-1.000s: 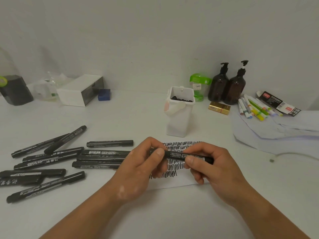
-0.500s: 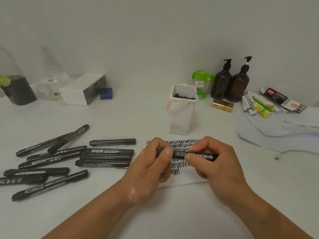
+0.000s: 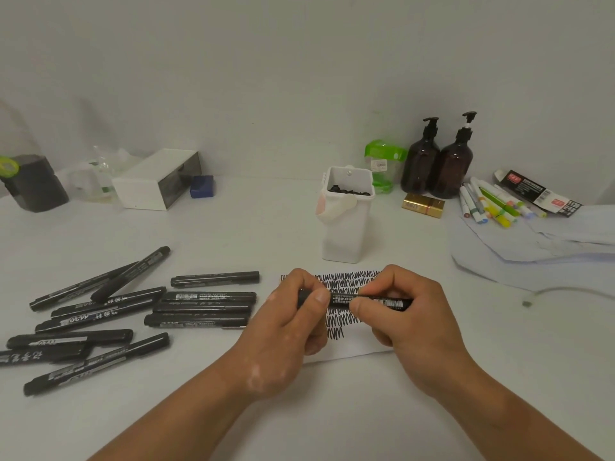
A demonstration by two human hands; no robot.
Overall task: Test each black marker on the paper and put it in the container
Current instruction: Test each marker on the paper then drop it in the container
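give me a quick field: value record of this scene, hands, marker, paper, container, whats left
left hand: grips one end of the held marker
right hand: grips the other end
held marker: black, horizontal, above the paper
paper: white, covered in black scribble rows, partly hidden by the hands
container: white, upright behind the paper, dark marker ends showing at the top
loose markers: black, about a dozen lying to the left on the table
cap state: cannot tell

Plain pale grey wall [image 3: 299,61] seen behind, smooth white tabletop [image 3: 266,221] met at a straight edge, both lit softly and evenly.
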